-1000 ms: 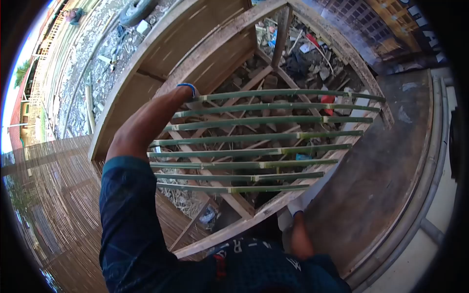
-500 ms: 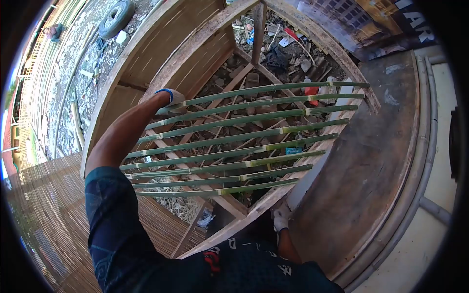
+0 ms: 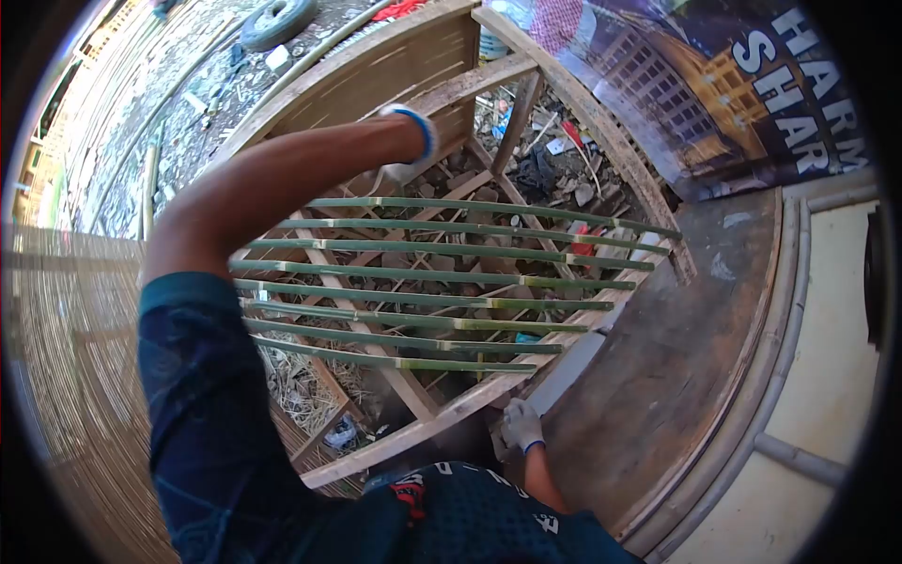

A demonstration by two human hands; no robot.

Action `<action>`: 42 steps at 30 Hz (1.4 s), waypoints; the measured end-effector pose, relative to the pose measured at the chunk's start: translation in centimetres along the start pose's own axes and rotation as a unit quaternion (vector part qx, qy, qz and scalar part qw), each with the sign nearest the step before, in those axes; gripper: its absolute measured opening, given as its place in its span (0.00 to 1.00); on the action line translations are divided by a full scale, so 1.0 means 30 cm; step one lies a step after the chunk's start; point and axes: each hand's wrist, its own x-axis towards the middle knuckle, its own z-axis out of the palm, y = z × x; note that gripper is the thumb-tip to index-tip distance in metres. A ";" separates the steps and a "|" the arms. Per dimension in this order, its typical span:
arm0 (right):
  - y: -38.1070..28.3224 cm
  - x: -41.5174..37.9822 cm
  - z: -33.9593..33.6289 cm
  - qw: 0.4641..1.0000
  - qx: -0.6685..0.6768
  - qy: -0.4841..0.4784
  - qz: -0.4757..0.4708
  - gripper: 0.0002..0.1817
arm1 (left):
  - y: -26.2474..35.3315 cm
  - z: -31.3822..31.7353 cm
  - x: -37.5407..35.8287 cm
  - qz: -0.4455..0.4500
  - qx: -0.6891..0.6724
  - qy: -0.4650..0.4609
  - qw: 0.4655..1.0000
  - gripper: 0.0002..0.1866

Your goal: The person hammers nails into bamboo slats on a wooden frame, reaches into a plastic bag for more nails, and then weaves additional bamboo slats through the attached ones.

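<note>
My left hand (image 3: 413, 146), in a white glove with a blue cuff, reaches out above the far-left part of a wooden frame (image 3: 451, 409). Its fingers are largely hidden, so their pose does not show. Just below it, several green split-bamboo strips (image 3: 489, 301) lie across the frame, roughly side by side with gaps. My right hand (image 3: 521, 426), gloved in pale fabric, is low beside the frame's near edge. Its fingers look curled closed; what they hold, if anything, I cannot make out.
Rubble and litter (image 3: 554, 179) show beneath the frame. A brown board (image 3: 648, 404) lies to the right, with a printed banner (image 3: 695, 85) behind it. Woven bamboo matting (image 3: 94, 376) stretches along the left. A tyre (image 3: 279, 21) lies at the far left.
My left hand has moved from the strips' left ends, farther out and to the right. The view has turned, showing more of the banner. My right hand remains low by the near edge.
</note>
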 end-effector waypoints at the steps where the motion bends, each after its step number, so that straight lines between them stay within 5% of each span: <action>1: -0.045 -0.034 -0.005 1.000 -0.026 -0.004 -0.016 0.18 | -0.020 0.011 -0.105 -0.028 -0.002 0.006 1.000 0.10; 3: -0.143 -0.118 -0.026 0.996 -0.076 -0.016 -0.049 0.17 | -0.065 0.117 -0.315 -0.127 -0.031 0.036 0.991 0.08; 4: -0.227 -0.177 -0.049 0.989 -0.138 -0.025 -0.041 0.20 | -0.173 0.321 -0.346 -0.100 -0.059 0.120 0.986 0.08; 5: -0.224 -0.178 -0.075 0.975 -0.201 -0.038 -0.086 0.21 | -0.105 0.266 -0.608 -0.138 -0.187 0.098 0.968 0.10; 7: -0.224 -0.162 -0.130 0.929 -0.316 -0.058 -0.183 0.22 | -0.136 0.550 -0.865 -0.162 -0.273 0.188 0.929 0.14; 11: -0.531 -0.229 -0.161 0.838 -0.456 -0.258 -0.152 0.28 | 0.268 0.690 -1.406 -0.341 -0.545 0.195 0.741 0.21; 13: -0.694 -0.292 -0.148 0.776 -0.505 -0.301 -0.229 0.26 | 0.516 0.788 -1.536 -0.378 -0.641 0.182 0.643 0.24; 15: -0.891 -0.409 -0.128 0.842 -0.351 -0.377 -0.161 0.18 | 0.796 0.951 -1.587 -0.473 -0.667 0.243 0.522 0.27; 16: -0.986 -0.438 -0.111 0.842 -0.329 -0.398 -0.153 0.20 | 0.918 0.998 -1.604 -0.480 -0.661 0.251 0.519 0.28; 17: -1.028 -0.385 -0.100 0.798 -0.257 -0.475 -0.268 0.22 | 1.032 1.040 -1.619 -0.487 -0.654 0.260 0.517 0.28; 18: -1.122 -0.436 -0.065 0.844 -0.175 -0.459 -0.218 0.20 | 1.157 1.079 -1.616 -0.509 -0.663 0.268 0.479 0.29; 20: -1.210 -0.368 0.040 0.862 -0.008 -0.470 -0.189 0.27 | 1.376 1.140 -1.592 -0.530 -0.686 0.271 0.419 0.29; 23: -1.329 -0.365 0.250 0.903 0.005 -0.378 -0.206 0.45 | 1.598 1.136 -1.557 -0.497 -0.747 0.255 0.361 0.28; 30: -1.165 -0.440 0.536 0.888 0.252 -0.336 -0.186 0.38 | 1.988 1.315 -1.544 -0.417 -0.882 0.104 0.190 0.25; 33: -1.026 -0.488 0.590 0.923 0.178 -0.296 -0.169 0.26 | 2.048 1.369 -1.580 -0.382 -0.914 0.023 0.133 0.24; 34: -0.977 -0.479 0.614 0.929 0.150 -0.308 -0.139 0.21 | 2.022 1.364 -1.599 -0.398 -0.892 -0.081 0.198 0.24; 38: -0.838 -0.523 0.683 0.947 0.019 -0.266 -0.179 0.17 | 2.046 1.542 -1.655 -0.355 -0.894 -0.190 0.196 0.26; 42: -0.796 -0.559 0.680 0.953 -0.048 -0.265 -0.138 0.17 | 2.009 1.692 -1.638 -0.265 -0.915 -0.148 0.266 0.28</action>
